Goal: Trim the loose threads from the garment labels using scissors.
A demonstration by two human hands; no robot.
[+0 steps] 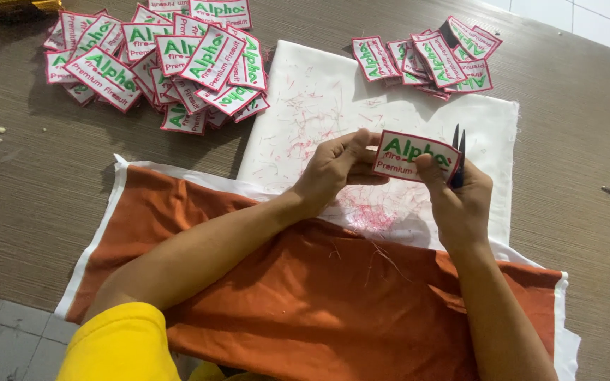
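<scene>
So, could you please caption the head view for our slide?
Both hands, left hand and right hand, hold an embroidered patch; the right also holds snips.

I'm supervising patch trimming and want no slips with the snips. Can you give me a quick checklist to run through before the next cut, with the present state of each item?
1. Patch held firmly: the left hand and right hand both pinch the patch - ok.
2. Snips in hand: the black snips sit in the right hand, tips pointing up - ok.
3. Blades away from left fingers: they stand at the patch's right edge - ok.
4. Blades open or closed: cannot tell.
5. White cloth under the hands to catch thread clippings - ok.
6. Loose threads left on this patch: cannot tell.
</scene>
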